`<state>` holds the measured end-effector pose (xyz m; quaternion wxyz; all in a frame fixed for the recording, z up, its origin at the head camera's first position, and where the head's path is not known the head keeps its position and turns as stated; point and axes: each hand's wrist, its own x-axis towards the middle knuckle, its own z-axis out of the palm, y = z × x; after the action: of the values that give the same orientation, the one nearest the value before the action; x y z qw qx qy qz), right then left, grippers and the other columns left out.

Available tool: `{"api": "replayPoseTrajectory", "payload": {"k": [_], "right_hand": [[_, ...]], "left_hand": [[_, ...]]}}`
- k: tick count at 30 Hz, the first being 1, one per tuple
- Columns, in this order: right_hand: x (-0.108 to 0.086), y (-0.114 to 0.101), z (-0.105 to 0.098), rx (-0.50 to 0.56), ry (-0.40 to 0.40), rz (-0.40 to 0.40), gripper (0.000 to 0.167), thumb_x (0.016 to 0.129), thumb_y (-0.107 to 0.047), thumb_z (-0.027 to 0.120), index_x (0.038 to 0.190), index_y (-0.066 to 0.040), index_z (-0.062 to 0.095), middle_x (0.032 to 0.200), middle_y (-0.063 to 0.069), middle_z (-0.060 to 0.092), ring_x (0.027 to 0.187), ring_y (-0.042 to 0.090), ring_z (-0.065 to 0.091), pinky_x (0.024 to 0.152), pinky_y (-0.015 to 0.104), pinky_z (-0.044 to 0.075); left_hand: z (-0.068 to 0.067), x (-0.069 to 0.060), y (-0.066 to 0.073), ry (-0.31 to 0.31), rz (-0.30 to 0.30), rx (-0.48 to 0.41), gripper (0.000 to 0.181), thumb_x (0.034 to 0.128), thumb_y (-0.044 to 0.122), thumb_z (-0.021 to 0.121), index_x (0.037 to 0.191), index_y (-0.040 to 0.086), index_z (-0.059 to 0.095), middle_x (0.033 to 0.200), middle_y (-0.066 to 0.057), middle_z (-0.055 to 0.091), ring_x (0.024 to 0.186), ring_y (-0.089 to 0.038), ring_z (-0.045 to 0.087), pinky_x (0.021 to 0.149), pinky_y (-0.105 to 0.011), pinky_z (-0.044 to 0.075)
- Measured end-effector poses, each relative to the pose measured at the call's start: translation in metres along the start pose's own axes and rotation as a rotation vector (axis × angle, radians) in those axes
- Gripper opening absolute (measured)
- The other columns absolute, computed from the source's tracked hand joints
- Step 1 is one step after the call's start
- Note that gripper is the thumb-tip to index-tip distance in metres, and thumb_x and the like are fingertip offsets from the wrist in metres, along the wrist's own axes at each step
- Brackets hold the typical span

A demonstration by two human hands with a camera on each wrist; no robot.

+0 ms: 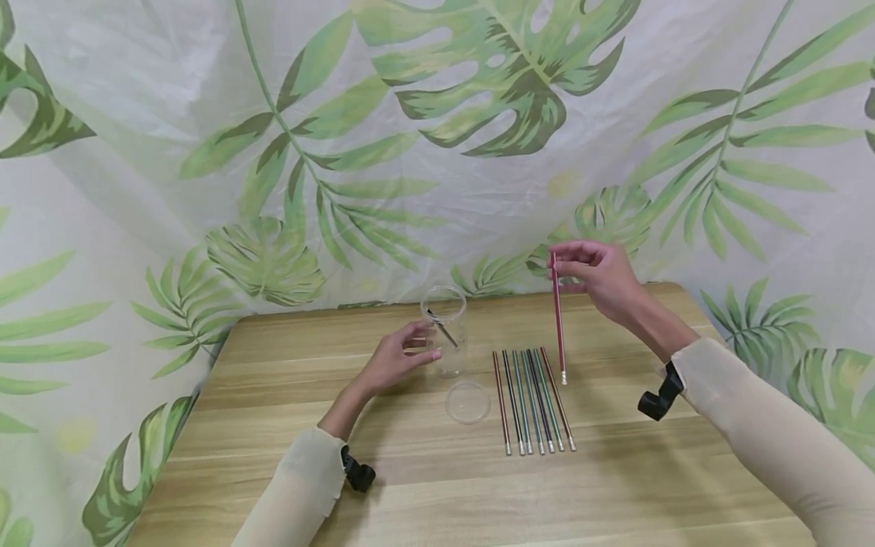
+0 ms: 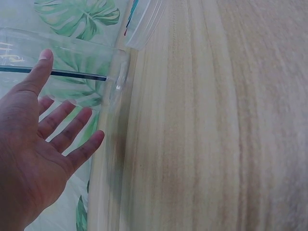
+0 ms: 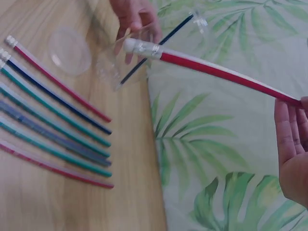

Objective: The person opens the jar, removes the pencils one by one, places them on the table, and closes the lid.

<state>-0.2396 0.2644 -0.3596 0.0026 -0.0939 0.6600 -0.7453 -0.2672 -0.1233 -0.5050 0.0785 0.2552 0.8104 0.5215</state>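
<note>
A clear plastic cup [image 1: 454,361] stands upright near the table's back edge, with one dark pencil [image 2: 82,74] leaning inside it. My left hand [image 1: 399,357] is at the cup's left side, its thumb and fingers spread and relaxed around the wall; whether they touch it is hard to tell. Up at the right, my right hand [image 1: 604,277] pinches a red pencil [image 1: 558,323] near its upper end. That pencil hangs above the table, white eraser [image 3: 130,45] and silver ferrule downward. Between the hands, several pencils [image 1: 526,403] in red, green and dark blue lie in a row.
A clear round lid [image 1: 468,403] lies flat on the wooden table [image 1: 287,425], just in front of the cup. Behind the table hangs a leaf-patterned cloth [image 1: 478,213]. Each wrist wears a black camera mount.
</note>
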Motion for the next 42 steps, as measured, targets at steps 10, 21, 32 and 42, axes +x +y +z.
{"api": "replayPoseTrajectory", "payload": {"k": [10, 21, 32, 42], "right_hand": [[-0.01, 0.029, -0.016, -0.105, -0.01, 0.131, 0.019, 0.099, 0.005, 0.071, 0.11, -0.009, 0.078, 0.099, 0.003, 0.078, 0.091, 0.016, 0.076, 0.084, 0.042, 0.067], [-0.022, 0.062, -0.028, -0.235, 0.002, 0.234, 0.032, 0.1, 0.005, 0.069, 0.13, 0.013, 0.063, 0.097, 0.0, 0.076, 0.092, 0.018, 0.075, 0.082, 0.037, 0.067], [-0.031, 0.093, -0.036, -0.319, 0.002, 0.303, 0.043, 0.098, 0.003, 0.072, 0.135, 0.019, 0.058, 0.1, 0.007, 0.077, 0.089, 0.012, 0.076, 0.085, 0.039, 0.066], [-0.04, 0.114, -0.037, -0.351, -0.008, 0.328, 0.043, 0.098, 0.004, 0.069, 0.137, 0.018, 0.056, 0.115, 0.027, 0.069, 0.089, 0.018, 0.074, 0.085, 0.039, 0.067]], "left_hand": [[-0.001, 0.0, 0.0, -0.008, -0.015, 0.027, 0.064, 0.0959, 0.024, 0.082, 0.151, 0.006, 0.054, 0.143, -0.022, 0.064, 0.128, -0.039, 0.066, 0.107, -0.05, 0.057], [-0.001, 0.0, -0.001, -0.004, -0.014, 0.011, 0.064, 0.0955, 0.023, 0.082, 0.151, 0.005, 0.054, 0.143, -0.023, 0.064, 0.128, -0.041, 0.065, 0.109, -0.054, 0.055], [0.002, 0.001, 0.0, -0.001, -0.006, -0.019, 0.066, 0.0963, 0.012, 0.08, 0.153, -0.003, 0.049, 0.144, -0.032, 0.059, 0.13, -0.052, 0.06, 0.11, -0.064, 0.051], [0.001, -0.007, 0.028, 0.002, -0.022, -0.031, 0.061, 0.0968, 0.008, 0.078, 0.149, -0.006, 0.051, 0.142, -0.035, 0.059, 0.129, -0.055, 0.059, 0.11, -0.065, 0.05]]}}
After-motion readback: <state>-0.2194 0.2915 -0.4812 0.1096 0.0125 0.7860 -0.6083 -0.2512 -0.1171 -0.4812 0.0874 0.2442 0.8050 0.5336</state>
